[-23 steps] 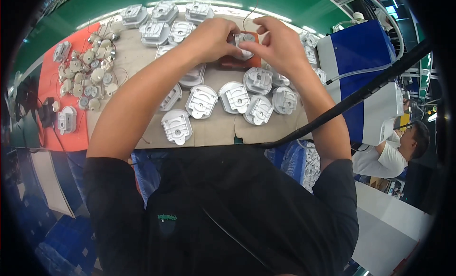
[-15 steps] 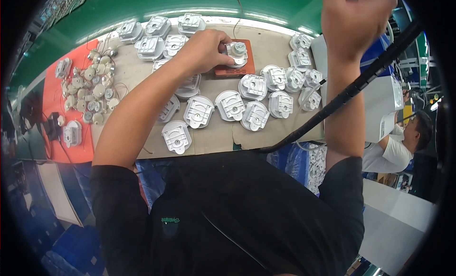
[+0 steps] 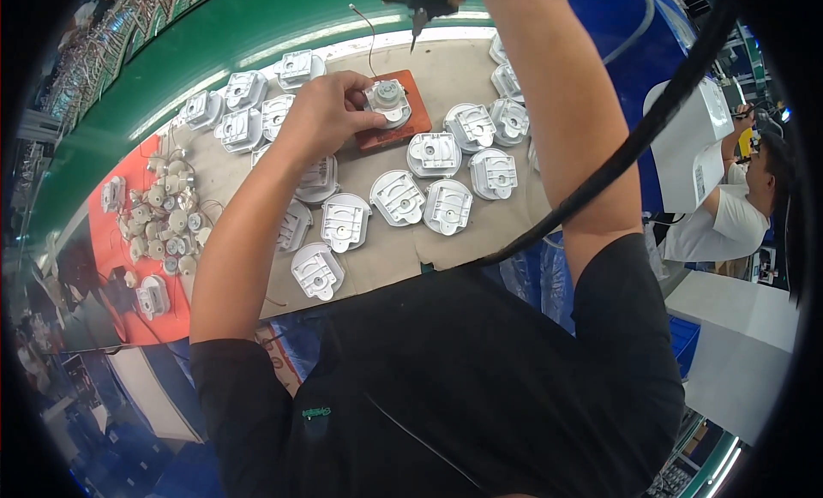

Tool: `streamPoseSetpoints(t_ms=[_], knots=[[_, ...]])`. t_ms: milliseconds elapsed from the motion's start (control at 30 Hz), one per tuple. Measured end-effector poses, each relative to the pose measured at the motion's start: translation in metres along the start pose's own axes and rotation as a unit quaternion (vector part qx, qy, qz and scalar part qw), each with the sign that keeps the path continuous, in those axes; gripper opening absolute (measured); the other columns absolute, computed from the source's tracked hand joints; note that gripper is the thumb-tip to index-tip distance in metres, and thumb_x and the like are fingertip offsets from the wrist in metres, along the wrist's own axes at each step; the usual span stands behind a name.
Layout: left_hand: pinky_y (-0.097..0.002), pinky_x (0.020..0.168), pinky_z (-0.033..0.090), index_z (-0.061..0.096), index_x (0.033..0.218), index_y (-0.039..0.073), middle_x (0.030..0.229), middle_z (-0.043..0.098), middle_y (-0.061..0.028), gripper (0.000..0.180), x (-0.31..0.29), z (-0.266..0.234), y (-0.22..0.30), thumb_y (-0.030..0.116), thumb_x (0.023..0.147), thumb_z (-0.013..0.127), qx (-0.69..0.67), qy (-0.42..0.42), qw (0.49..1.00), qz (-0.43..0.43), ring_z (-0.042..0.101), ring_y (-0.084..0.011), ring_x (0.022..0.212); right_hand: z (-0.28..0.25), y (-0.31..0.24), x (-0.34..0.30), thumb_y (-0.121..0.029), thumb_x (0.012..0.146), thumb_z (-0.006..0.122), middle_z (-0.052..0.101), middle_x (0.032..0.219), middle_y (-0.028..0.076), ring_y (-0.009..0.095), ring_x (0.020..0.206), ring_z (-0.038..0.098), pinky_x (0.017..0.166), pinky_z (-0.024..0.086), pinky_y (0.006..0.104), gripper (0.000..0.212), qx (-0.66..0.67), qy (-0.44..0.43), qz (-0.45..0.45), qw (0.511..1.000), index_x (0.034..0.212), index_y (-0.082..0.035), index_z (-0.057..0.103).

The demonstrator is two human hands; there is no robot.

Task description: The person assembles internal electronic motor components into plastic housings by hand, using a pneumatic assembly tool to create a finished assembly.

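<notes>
Left hand (image 3: pixel 326 112): we pinch the left side of a white housing (image 3: pixel 393 114), thumb on its near side, fingers curled on the far side.
White housing: we have it on an orange block (image 3: pixel 418 104), at three o'clock from that hand, a round grey part (image 3: pixel 387 90) on top.
Left forearm (image 3: pixel 249 219): ours slants in from seven o'clock.
Right forearm (image 3: pixel 574 112): ours rises at three o'clock from the housing; our right hand is beyond the upper edge, its grip we cannot tell.
Black tool (image 3: pixel 420 8): one o'clock, tip down.
Other housings (image 3: pixel 397 198): several spread around six o'clock.
Cream round parts (image 3: pixel 163 219): heaped at eight o'clock.
</notes>
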State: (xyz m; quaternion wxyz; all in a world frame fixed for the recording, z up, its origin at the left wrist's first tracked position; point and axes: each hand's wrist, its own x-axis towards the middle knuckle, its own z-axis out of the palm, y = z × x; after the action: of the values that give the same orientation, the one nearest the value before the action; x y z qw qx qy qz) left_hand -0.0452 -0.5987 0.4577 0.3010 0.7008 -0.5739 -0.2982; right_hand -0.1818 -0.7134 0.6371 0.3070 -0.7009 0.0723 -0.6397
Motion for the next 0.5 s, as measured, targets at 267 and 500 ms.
streamPoseSetpoints(t_ms=[267, 500], knots=[[-0.0299, 0.071, 0.055, 0.071, 0.118, 0.001, 0.088, 0.072, -0.0074, 0.049, 0.001, 0.004, -0.008, 0.019, 0.076, 0.088, -0.019, 0.008, 0.999, 0.028, 0.066, -0.0151, 0.076, -0.001, 0.022, -0.048, -0.023, 0.093, 0.076, 0.060, 0.083, 0.001, 0.010, 0.073, 0.055, 0.067, 0.046, 0.0246, 0.036, 0.037, 0.011, 0.042, 0.998, 0.111, -0.001, 0.054], [-0.0310, 0.072, 0.055, 0.071, 0.118, 0.002, 0.088, 0.073, -0.0078, 0.049, 0.000, 0.006, -0.006, 0.019, 0.076, 0.088, -0.025, 0.011, 0.999, 0.027, 0.067, -0.0162, 0.077, 0.002, 0.028, -0.056, -0.023, 0.095, 0.073, 0.059, 0.082, 0.000, 0.009, 0.072, 0.054, 0.064, 0.045, 0.0242, 0.035, 0.072, -0.007, 0.033, 0.997, 0.113, -0.001, 0.052]])
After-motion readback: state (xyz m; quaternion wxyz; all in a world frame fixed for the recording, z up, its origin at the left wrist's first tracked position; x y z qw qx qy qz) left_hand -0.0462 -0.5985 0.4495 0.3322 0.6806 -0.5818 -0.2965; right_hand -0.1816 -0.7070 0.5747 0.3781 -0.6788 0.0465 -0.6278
